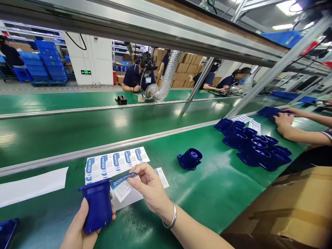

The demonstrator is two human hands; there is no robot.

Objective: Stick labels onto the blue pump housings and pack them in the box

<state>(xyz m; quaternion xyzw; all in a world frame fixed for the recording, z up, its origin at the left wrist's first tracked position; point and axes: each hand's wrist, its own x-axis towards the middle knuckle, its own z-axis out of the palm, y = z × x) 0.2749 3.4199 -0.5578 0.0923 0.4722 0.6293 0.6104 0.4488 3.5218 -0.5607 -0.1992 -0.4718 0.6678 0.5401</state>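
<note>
My left hand (77, 228) is wrapped round a dark blue plastic housing (97, 204), held upright above the green table. My right hand (149, 186) pinches a white and blue label (121, 185) printed "DCS2Q-5000L", whose left end touches the housing's upper rim. A silver bangle sits on my right wrist. Beneath my hands lies a sheet of the same labels (116, 162) on the table. One more blue housing (190, 159) lies on its side to the right of the sheet.
A pile of blue housings (255, 148) lies at the right, where another person's hands (284, 122) rest. A white backing strip (31, 186) lies at left, a cardboard box (298, 207) at lower right. Beyond are green conveyor belts (103, 128); seated workers at the far side.
</note>
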